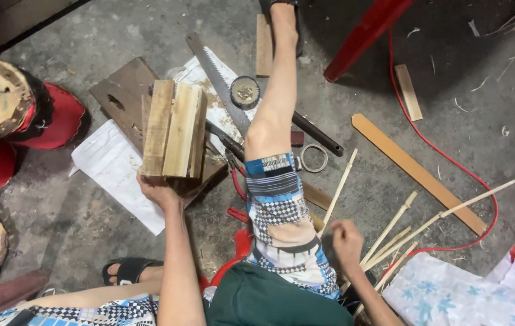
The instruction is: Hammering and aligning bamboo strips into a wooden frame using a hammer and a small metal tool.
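Observation:
My left hand (159, 192) grips the near end of a stack of pale wooden blocks (174, 128) and holds it above a dark wooden board (125, 93). My right hand (346, 239) is closed around the near ends of several thin bamboo sticks (411, 229) that fan out to the right over the concrete floor. My leg (276, 115) in patterned shorts stretches forward between the two hands.
A hand saw (218, 78), a round tape roll (244, 92), a dark rod (319, 134), a metal ring (314, 158) and red-handled pliers (237, 181) lie by the leg. White paper (112, 166), a long wooden slat (417, 172), a red cable (444, 154), a red stool leg (363, 36), and red cushions (22, 118) surround them.

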